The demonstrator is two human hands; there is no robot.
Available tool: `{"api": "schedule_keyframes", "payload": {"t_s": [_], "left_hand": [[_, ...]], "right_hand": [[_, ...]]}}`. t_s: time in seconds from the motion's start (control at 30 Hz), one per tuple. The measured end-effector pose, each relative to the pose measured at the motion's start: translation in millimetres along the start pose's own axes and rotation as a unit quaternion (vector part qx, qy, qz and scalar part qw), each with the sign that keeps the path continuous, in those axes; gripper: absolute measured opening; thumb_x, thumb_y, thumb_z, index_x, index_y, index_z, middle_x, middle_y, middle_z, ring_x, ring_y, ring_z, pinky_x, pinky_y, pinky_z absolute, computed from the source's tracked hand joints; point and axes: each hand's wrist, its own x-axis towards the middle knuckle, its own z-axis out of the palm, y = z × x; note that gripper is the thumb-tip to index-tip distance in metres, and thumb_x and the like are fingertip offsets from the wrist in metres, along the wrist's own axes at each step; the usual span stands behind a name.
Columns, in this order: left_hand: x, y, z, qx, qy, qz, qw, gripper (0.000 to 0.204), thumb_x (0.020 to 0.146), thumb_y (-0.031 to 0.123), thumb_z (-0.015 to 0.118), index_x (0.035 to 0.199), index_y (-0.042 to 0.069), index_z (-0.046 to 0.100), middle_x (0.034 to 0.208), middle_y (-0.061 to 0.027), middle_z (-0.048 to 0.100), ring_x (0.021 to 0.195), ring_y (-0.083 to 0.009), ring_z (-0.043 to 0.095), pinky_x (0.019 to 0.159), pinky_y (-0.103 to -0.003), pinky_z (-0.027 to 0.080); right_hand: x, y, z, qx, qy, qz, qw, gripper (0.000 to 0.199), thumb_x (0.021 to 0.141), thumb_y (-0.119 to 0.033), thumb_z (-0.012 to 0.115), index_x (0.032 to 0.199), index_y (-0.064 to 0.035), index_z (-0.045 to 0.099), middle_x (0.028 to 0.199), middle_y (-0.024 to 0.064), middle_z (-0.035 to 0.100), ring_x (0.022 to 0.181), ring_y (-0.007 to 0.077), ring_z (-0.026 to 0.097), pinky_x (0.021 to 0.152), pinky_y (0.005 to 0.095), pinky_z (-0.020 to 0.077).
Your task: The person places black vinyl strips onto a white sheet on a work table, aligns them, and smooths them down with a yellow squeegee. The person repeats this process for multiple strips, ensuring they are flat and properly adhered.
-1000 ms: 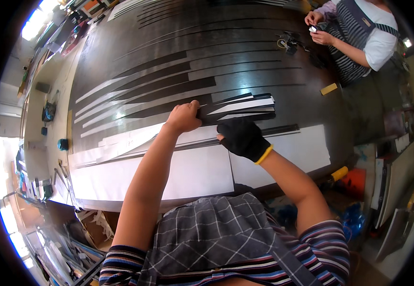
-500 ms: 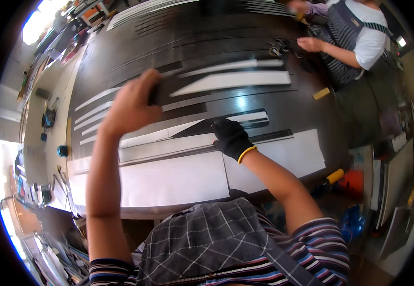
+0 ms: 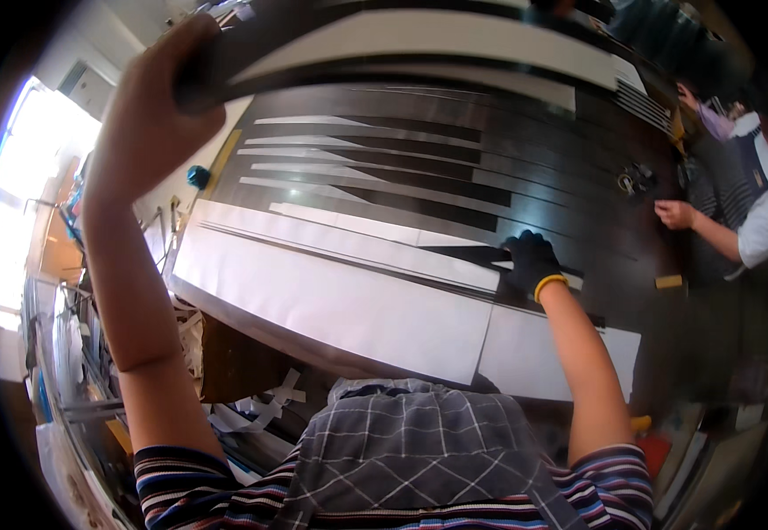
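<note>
My left hand point(image 3: 150, 124), bare and blurred, is raised high at the upper left. Its fingers close round the dark end of a long black-and-white strip point(image 3: 455, 40), which stretches across the top of the view above the table. In a black glove with a yellow cuff, my right hand point(image 3: 534, 261) is low on the table with its fingers curled over another black-and-white strip point(image 3: 455, 253). The glove hides part of that strip. Close by are white sheets point(image 3: 340, 296) with dark lines between them, along the near table edge.
Several tapered black-and-white strips point(image 3: 357, 157) lie in rows on the dark table point(image 3: 570, 177). At the right, a co-worker's hand point(image 3: 676, 214) is over the table edge, near a yellow block point(image 3: 669, 282). A teal object point(image 3: 198, 177) sits at the left side.
My left hand has risen up and left, lifting the long strip off the table toward me. My gloved right hand sits further right along its strip. The view has turned left.
</note>
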Motion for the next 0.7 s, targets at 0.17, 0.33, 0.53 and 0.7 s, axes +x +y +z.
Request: {"api": "schedule_keyframes", "payload": {"t_s": [0.17, 0.33, 0.53, 0.7], "left_hand": [[-29.2, 0.1, 12.7, -0.045, -0.066, -0.037, 0.996, 0.030, 0.069, 0.005, 0.066, 0.097, 0.006, 0.055, 0.078, -0.0186, 0.058, 0.077, -0.0387, 0.061, 0.070, -0.043, 0.048], [-54.0, 0.6, 33.2, -0.036, -0.158, -0.097, 0.982, 0.027, 0.069, 0.005, 0.066, 0.093, 0.005, 0.054, 0.077, -0.0196, 0.061, 0.079, -0.0410, 0.062, 0.070, -0.045, 0.048], [-54.3, 6.0, 46.7, -0.013, -0.205, -0.088, 0.975, 0.023, 0.072, 0.006, 0.064, 0.093, 0.006, 0.056, 0.077, -0.0202, 0.062, 0.079, -0.0426, 0.062, 0.071, -0.047, 0.048], [-35.0, 23.3, 35.1, 0.013, -0.190, -0.016, 0.982, 0.018, 0.073, 0.006, 0.065, 0.087, 0.005, 0.053, 0.072, -0.0168, 0.062, 0.074, -0.0394, 0.063, 0.071, -0.046, 0.049]], "right_hand": [[-3.5, -6.6, -6.4, 0.075, -0.054, 0.054, 0.994, 0.038, 0.073, -0.026, 0.076, 0.108, -0.0118, 0.068, 0.109, 0.0153, 0.067, 0.104, 0.0325, 0.064, 0.093, 0.0411, 0.0502], [-3.3, 15.4, -5.4, 0.095, -0.096, 0.000, 0.991, 0.040, 0.073, -0.026, 0.074, 0.109, -0.0090, 0.067, 0.107, 0.0160, 0.069, 0.102, 0.0336, 0.065, 0.091, 0.0416, 0.0512], [8.9, 37.3, -102.6, 0.092, -0.207, -0.037, 0.973, 0.040, 0.066, -0.024, 0.073, 0.102, -0.0073, 0.072, 0.104, 0.0175, 0.069, 0.098, 0.0350, 0.065, 0.087, 0.0418, 0.0520], [13.7, 38.4, -200.1, -0.001, -0.140, -0.030, 0.990, 0.048, 0.064, -0.022, 0.074, 0.110, -0.0084, 0.071, 0.107, 0.0169, 0.069, 0.098, 0.0335, 0.066, 0.087, 0.0423, 0.0526]]}}
